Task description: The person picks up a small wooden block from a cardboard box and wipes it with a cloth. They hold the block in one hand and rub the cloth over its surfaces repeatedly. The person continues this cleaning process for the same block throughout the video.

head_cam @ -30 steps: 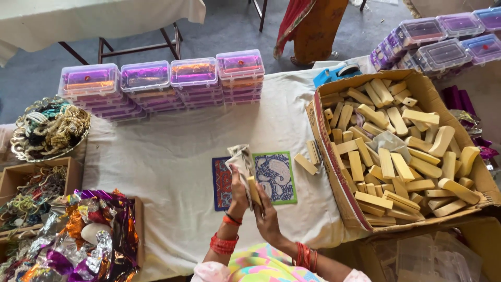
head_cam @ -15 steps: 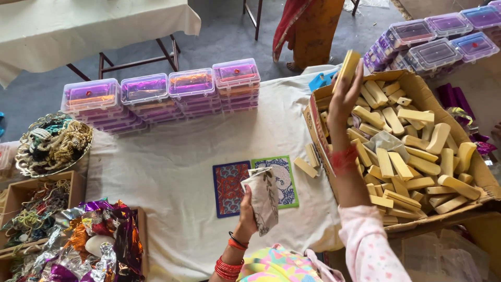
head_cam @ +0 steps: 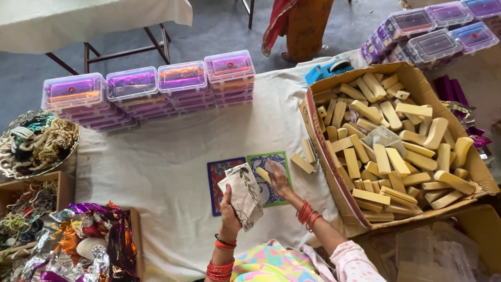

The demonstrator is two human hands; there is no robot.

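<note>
Left hand [head_cam: 229,206] clamped on printed pouch [head_cam: 244,194], right hand [head_cam: 279,180] gripping yellow block [head_cam: 264,175] (over blue-green card [head_cam: 272,180])

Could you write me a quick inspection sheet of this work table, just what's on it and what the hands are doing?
Surface: table under a white cloth.
Job's things: patterned cloth pouch in the left hand; small pale yellow block under the right hand, over a green-edged printed card; open cardboard box full of pale yellow blocks.
Clutter: row of clear plastic boxes with purple contents; metal tray of threads; shiny foil wrappers; blue tape dispenser.
Fingers: left closed on the pouch; right on the block.
Cables: nothing seen.
Surroundings: grey floor, second table, a standing person's orange garment.
</note>
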